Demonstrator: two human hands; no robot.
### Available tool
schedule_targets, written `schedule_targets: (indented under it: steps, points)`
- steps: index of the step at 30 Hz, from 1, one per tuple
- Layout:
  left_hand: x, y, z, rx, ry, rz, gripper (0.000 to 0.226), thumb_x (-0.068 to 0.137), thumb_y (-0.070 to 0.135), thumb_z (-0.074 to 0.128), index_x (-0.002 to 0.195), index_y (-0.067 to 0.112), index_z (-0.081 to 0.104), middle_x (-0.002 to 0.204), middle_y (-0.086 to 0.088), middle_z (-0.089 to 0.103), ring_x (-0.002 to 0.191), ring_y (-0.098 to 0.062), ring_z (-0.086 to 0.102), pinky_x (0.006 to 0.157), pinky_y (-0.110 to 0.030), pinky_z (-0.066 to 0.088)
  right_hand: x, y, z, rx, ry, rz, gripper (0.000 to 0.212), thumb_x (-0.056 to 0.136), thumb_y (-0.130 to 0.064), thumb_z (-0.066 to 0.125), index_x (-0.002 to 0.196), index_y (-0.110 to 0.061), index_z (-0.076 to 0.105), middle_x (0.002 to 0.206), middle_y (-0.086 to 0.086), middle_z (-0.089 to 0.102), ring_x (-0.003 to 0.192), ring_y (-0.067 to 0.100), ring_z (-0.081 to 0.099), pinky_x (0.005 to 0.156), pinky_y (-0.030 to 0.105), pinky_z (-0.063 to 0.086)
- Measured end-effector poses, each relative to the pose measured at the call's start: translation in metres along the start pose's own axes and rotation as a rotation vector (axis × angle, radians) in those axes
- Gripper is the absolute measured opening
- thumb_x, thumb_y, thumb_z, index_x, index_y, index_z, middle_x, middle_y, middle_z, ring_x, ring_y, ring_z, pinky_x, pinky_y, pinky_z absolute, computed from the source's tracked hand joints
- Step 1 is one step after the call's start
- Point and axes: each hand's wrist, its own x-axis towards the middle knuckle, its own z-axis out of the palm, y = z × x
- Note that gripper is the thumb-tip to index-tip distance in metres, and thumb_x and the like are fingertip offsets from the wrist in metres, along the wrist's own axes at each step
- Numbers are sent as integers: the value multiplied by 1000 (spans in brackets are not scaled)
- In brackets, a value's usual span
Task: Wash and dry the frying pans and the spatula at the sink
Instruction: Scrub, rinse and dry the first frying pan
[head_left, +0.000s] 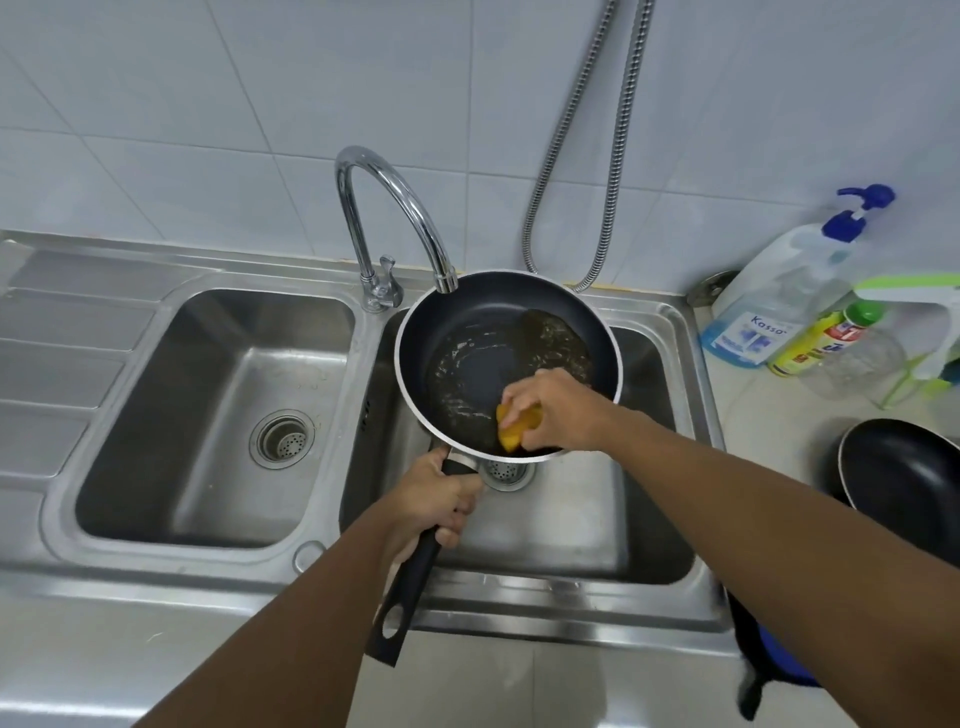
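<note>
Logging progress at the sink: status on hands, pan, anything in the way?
Left hand grips the pan handle. Right hand presses yellow sponge inside frying pan, residue visible, over right basin. Faucet spout close at far rim.

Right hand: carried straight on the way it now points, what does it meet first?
Likely the frying pan, at its left wall. The right hand, gripping the yellow sponge, points up-left across the pan floor; depth is unclear.

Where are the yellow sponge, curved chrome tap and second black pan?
Yellow sponge (511, 436): head view, lower corner.
Curved chrome tap (361, 156): head view, arch top.
Second black pan (904, 467): head view, inner base.
</note>
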Motion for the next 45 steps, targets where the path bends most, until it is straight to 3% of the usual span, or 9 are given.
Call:
schedule_targets:
  steps: [4,7,11,16,24,29,34,40,45]
  points:
    - [-7,-8,3,15,22,-4,31,94,0,55,120,16,51,61,-3,43,41,-10,30,36,-20,27,-18,22,-9,51,107,163,44,84,-16,67,125,-32,64,120,1,65,101,25,64,96,42,53]
    - [-13,-12,12,24,42,-2,23,94,-1,54,108,17,51,59,-2,43,41,-10,30,36,-20,26,-15,20,-14,96,208,193,36,99,-27,57,135,-24,52,124,5,59,100,23,62,93,43,54]
    - [-17,-16,35,-16,58,12,24,92,-2,53,110,14,53,57,1,44,42,-9,28,36,-19,25,-7,0,-23,59,225,253,37,105,-53,40,119,-19,47,102,5,61,88,20,60,79,40,48]
    - [-19,-13,58,-53,76,26,27,94,0,54,120,8,55,56,2,44,42,-8,29,35,-19,27,-3,-10,-29,69,126,278,46,107,-45,34,83,-14,58,84,5,63,80,18,61,76,34,43]
    - [-19,-20,78,-158,86,48,22,96,2,58,115,12,57,60,1,47,46,-10,32,37,-22,29,-11,-12,-26,171,124,262,59,111,-39,26,73,-11,61,65,4,58,63,13,58,64,28,40]
    - [-21,-24,82,-165,81,38,16,95,0,56,107,11,53,63,-1,45,45,-9,30,34,-21,29,-36,4,-28,309,309,260,39,105,-53,39,111,-17,52,95,3,63,82,12,62,75,32,50]
    - [-19,-24,82,-133,100,20,13,96,1,56,103,10,50,61,-1,41,43,-8,28,33,-18,25,-77,57,-39,340,656,357,33,99,-37,54,129,-23,49,123,5,47,108,21,54,95,42,50]
    - [-15,-27,81,-163,83,-11,19,95,-2,55,96,14,45,56,2,40,38,-6,26,33,-17,24,-129,136,-27,129,602,752,69,93,-30,68,152,-23,33,144,20,33,132,39,39,109,51,36]
    - [-17,-26,77,-151,75,-21,16,96,-1,55,100,13,47,54,3,42,38,-6,27,33,-18,24,-132,174,-24,-85,349,910,53,98,-28,60,145,-12,42,146,26,37,137,46,32,115,53,26]
